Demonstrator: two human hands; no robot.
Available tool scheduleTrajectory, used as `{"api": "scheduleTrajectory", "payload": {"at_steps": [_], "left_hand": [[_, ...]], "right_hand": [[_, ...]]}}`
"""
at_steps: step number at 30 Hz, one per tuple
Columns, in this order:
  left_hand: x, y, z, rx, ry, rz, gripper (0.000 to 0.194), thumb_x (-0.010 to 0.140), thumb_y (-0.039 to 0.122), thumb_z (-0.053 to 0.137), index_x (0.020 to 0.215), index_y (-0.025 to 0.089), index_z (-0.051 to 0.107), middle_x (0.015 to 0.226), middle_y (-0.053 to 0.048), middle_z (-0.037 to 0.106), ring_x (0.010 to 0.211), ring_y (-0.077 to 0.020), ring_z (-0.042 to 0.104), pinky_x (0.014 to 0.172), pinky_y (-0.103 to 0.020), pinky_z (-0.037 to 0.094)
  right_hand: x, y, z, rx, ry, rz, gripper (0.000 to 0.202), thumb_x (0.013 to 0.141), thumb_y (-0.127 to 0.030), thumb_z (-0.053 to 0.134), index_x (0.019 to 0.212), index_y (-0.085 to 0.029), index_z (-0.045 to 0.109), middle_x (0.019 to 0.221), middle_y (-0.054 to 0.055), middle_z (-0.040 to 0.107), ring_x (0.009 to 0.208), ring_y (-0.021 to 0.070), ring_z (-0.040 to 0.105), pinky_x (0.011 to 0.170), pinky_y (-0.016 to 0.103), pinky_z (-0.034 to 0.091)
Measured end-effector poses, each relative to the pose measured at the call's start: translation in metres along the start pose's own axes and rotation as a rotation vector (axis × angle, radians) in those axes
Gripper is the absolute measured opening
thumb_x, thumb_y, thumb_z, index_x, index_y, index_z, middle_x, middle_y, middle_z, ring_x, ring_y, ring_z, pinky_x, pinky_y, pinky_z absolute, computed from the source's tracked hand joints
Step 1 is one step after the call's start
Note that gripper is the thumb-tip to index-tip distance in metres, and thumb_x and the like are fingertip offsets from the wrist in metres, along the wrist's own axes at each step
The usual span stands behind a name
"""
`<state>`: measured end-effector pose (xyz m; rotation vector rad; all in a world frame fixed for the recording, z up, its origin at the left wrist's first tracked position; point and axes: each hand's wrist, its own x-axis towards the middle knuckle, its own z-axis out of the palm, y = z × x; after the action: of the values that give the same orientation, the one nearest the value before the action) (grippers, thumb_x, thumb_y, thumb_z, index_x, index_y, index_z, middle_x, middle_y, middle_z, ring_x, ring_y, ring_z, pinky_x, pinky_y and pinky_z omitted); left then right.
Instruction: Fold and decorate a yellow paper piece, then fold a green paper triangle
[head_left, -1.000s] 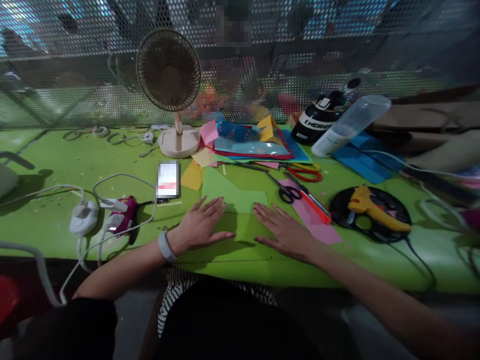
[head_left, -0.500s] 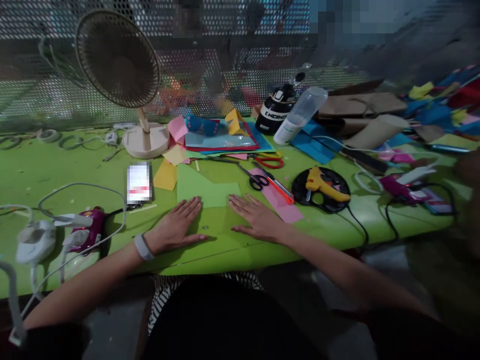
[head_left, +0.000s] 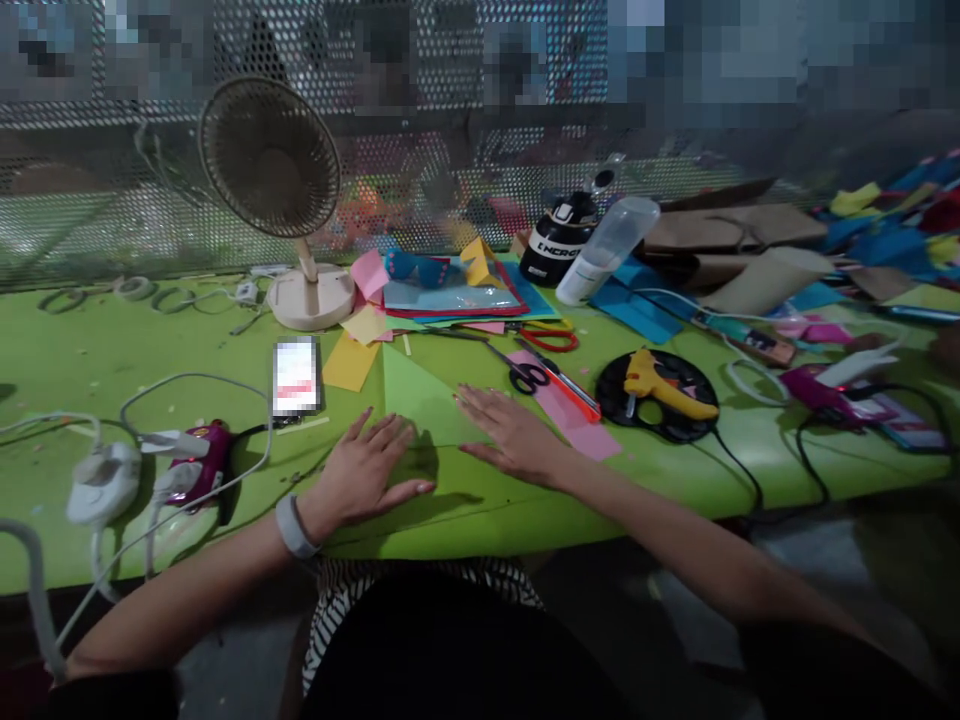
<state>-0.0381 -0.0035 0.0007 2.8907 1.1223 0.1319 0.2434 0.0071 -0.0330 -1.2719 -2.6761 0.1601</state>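
Note:
A sheet of light green paper (head_left: 417, 402) lies on the green tabletop in front of me, its left corner pointing away. My right hand (head_left: 517, 436) lies palm down with fingers stretched out over the paper's right part, hiding some of it. My left hand (head_left: 364, 472) is at the lower left edge of the paper, fingers spread and thumb out. A shadow falls beside the left fingers; whether they touch the paper I cannot tell. Neither hand grips anything. To the right lie a strip of pink paper (head_left: 592, 436), a red cutter knife (head_left: 574, 392) and dark-handled scissors (head_left: 529, 376).
A yellow glue gun (head_left: 667, 388) rests on a black round plate (head_left: 611, 395). A phone (head_left: 296, 375), plugs and cables lie left. A fan (head_left: 311, 300), stacked papers (head_left: 450, 297), a black bottle (head_left: 555, 243) and a clear bottle (head_left: 619, 240) stand or lie along the back.
My left hand has shifted a little and seems slightly lifted, with a shadow beside it. The paper's visible part now looks more triangular. The whole view has shifted slightly.

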Motion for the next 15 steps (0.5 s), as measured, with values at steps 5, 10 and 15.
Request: {"api": "scheduleTrajectory", "payload": {"at_steps": [5,10,15], "left_hand": [[0.057,-0.005,0.01,-0.081,-0.009,0.025,0.08,0.094,0.068,0.018,0.151,0.012,0.027,0.158,-0.013,0.024,0.148,-0.0229,0.018,0.12,-0.042,0.016],[0.1,-0.021,0.036,-0.086,-0.109,-0.004,0.086,0.092,0.071,0.021,0.153,0.009,0.021,0.159,-0.016,0.014,0.149,-0.0258,0.011,0.12,-0.045,0.012],[0.11,-0.046,0.045,-0.039,-0.05,-0.129,0.093,0.09,0.073,0.024,0.149,0.0,0.026,0.158,-0.022,0.019,0.148,-0.028,0.016,0.12,-0.042,0.015]], "right_hand": [[0.009,-0.006,0.018,0.039,-0.084,-0.085,0.071,0.095,-0.059,0.039,0.152,-0.018,0.027,0.158,0.013,0.025,0.147,0.0278,0.022,0.118,0.055,0.02],[0.005,-0.008,0.02,0.051,-0.077,-0.079,0.072,0.094,-0.062,0.038,0.149,-0.015,0.036,0.157,0.015,0.027,0.147,0.0289,0.02,0.119,0.054,0.017],[0.005,-0.007,0.021,0.044,-0.104,-0.082,0.074,0.095,-0.061,0.035,0.152,-0.015,0.028,0.157,0.013,0.026,0.147,0.027,0.019,0.12,0.052,0.016]]}}
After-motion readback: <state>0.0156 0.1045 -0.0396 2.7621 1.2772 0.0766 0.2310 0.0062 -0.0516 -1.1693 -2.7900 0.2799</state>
